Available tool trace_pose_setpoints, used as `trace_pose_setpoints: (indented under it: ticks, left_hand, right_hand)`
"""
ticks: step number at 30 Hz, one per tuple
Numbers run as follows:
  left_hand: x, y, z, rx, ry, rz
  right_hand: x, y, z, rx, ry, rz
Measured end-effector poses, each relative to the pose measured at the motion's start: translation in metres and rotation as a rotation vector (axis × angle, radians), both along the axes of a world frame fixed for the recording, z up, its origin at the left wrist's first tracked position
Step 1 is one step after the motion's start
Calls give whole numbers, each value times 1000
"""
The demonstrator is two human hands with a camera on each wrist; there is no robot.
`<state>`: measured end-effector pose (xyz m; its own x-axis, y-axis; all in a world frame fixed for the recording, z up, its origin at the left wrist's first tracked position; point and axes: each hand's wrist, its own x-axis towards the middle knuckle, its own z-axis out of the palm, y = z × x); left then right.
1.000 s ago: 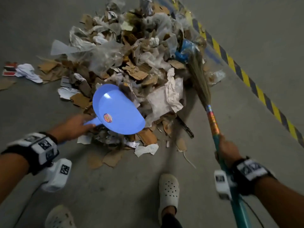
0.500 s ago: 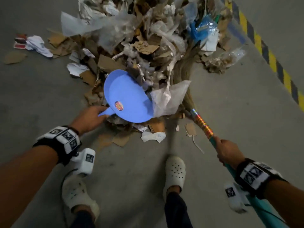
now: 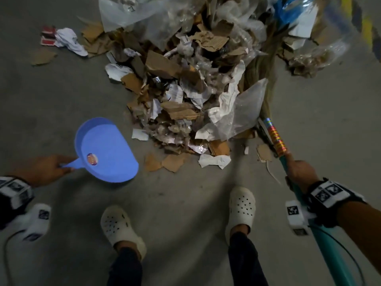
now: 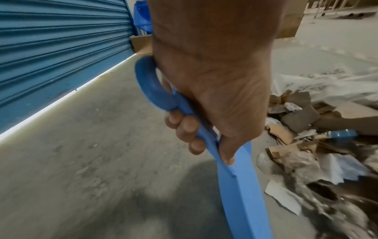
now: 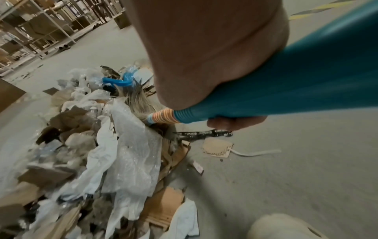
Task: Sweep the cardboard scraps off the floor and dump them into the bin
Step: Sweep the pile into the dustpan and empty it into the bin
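A big pile of cardboard scraps point(image 3: 181, 112), torn paper and clear plastic lies on the grey floor ahead of my feet. My left hand point(image 3: 44, 169) grips the handle of a blue dustpan point(image 3: 107, 150), held empty just left of the pile's near edge; the left wrist view shows my fingers point(image 4: 189, 129) curled round the dustpan handle point(image 4: 155, 90). My right hand point(image 3: 301, 174) grips the teal broom handle point(image 3: 327, 244). The broom's straw head point(image 3: 261, 65) lies against the pile's right side, partly under a plastic sheet point(image 5: 135, 145).
My two white clogs point(image 3: 242, 207) stand close behind the pile. Loose scraps point(image 3: 263, 152) and a white strip lie by the broom. A blue roller shutter point(image 4: 53, 53) is on the left. Shelving racks point(image 5: 34, 27) stand far off. Yellow-black floor tape point(image 3: 367, 29) runs at the right.
The dustpan has been pulled back out of the pile, down and to the left, and is now empty. The broom has swept scraps towards me, and my view has tilted down.
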<state>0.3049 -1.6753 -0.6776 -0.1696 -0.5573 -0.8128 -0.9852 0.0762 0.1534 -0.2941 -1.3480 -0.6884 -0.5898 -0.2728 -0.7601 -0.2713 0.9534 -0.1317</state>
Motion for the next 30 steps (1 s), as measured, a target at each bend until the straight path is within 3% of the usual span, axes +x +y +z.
trace_pose_setpoints:
  ticks: [4,9,12,15,19,25,30]
  left_hand:
    - [-86,17,-14,17,125,-44]
    - [-203,34,-50,21,289,-164]
    - [-266,47,-62,-9,306,-217]
    - [-310,67,-73,-42,304,-87]
    - [-325,82,-80,-66,317,57]
    - [-344,82,-24,-146,268,58]
    - [-347,81,37,-113,303,76]
  right_hand:
    - [15,-3,-15,22,54,-24]
    - [16,-8,-22,-10,81,83]
    - [15,-17,-20,-49,114,176]
    - [13,-32,-14,-58,116,208]
    - [14,-48,5,-76,109,178]
    - [31,-42,42,-98,90,138]
    - [57,-38,104,-117,84,68]
